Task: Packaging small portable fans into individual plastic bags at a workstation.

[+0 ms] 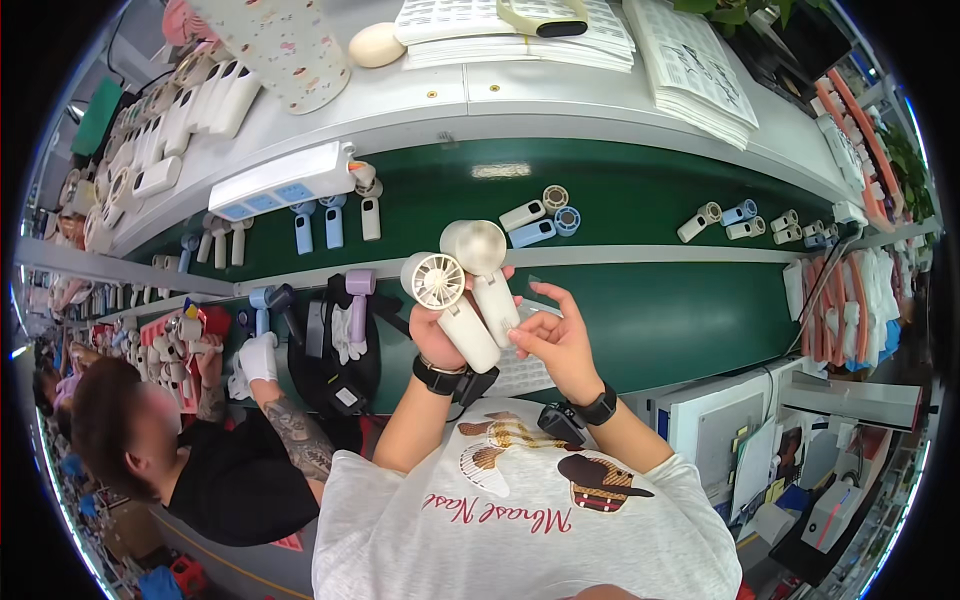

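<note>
Two white handheld fans are held side by side in front of my chest. My left hand (pixel 431 338) wraps round them from behind, its fingertips showing past the far handle. The nearer fan (pixel 470 337) has its round bladed grille facing up. Its neighbour, the other fan (pixel 490 290), shows a smooth, round head. My right hand (pixel 562 343) pinches at the lower end of that second fan's handle with thumb and forefinger, the other fingers slightly curled and raised. Whether something small is between those fingertips cannot be made out.
A green bench (pixel 660 320) lies beneath my hands, with blue and white fans (pixel 540 232) along its back. Overhead, a grey shelf (pixel 560 95) bears paper stacks and a power strip (pixel 285 180). At left, a co-worker's gloved hand (pixel 258 357) is near a black bag (pixel 335 375) and purple fan (pixel 358 300).
</note>
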A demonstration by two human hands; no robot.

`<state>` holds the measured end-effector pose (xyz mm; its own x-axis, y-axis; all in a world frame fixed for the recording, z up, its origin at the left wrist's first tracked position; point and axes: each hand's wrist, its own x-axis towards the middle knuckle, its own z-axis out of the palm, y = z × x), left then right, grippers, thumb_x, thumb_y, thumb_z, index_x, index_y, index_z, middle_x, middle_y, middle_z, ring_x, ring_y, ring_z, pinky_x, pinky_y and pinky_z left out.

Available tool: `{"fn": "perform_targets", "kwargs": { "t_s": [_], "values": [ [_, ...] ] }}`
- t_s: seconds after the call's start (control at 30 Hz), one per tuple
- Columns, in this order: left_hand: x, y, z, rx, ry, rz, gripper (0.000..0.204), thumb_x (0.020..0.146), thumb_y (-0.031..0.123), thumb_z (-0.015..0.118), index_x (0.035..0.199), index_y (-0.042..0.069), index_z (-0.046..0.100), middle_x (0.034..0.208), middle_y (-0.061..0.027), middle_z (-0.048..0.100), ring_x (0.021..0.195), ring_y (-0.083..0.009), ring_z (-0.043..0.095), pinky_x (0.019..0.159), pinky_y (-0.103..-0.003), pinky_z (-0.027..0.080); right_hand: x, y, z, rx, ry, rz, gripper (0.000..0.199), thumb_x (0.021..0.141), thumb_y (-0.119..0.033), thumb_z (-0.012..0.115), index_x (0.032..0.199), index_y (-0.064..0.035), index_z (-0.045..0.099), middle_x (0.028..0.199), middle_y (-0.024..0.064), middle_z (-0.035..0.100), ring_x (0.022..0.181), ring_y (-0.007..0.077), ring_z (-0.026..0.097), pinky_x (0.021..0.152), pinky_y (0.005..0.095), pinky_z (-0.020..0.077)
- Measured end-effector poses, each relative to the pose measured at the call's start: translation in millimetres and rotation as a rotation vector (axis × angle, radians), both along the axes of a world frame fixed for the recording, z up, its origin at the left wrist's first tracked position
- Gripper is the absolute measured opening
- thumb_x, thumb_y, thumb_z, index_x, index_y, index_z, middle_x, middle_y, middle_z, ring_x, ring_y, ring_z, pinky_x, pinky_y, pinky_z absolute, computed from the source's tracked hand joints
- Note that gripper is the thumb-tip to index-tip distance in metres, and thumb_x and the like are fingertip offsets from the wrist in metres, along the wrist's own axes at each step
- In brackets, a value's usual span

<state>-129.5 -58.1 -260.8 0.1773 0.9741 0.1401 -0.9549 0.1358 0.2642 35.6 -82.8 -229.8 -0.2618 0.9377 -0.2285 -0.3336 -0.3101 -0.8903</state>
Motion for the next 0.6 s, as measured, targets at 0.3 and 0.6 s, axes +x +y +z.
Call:
{"fn": "perform_targets", "kwargs": {
  "t_s": [0.3, 0.6],
  "values": [
    [5, -30, 15, -0.009, 0.029, 0.096, 0.051, 0.070, 0.033, 0.051, 0.109, 0.000, 0.057, 0.133, -0.0230, 0.044, 0.127, -0.0434, 0.039, 0.092, -0.063, 0.043, 2, -19, 7, -0.007, -0.028, 0.043, 0.062, 0.080, 0.003, 0.068, 0.131, -0.0023, 0.032, 0.077, 0.0060, 0.062, 0.066, 0.0112, 0.060, 0.062, 0.0224, 0.0490],
    [7, -34, 21, -0.027, 0.083, 0.186, 0.052, 0.071, 0.033, 0.052, 0.113, 0.003, 0.056, 0.134, -0.0227, 0.044, 0.125, -0.0419, 0.042, 0.091, -0.059, 0.046, 6, -24, -12, 0.252, -0.299, -0.110, 0.043, 0.081, -0.001, 0.069, 0.120, 0.0005, 0.050, 0.082, 0.0063, 0.060, 0.065, 0.0101, 0.056, 0.061, 0.0215, 0.0485]
  ]
}}
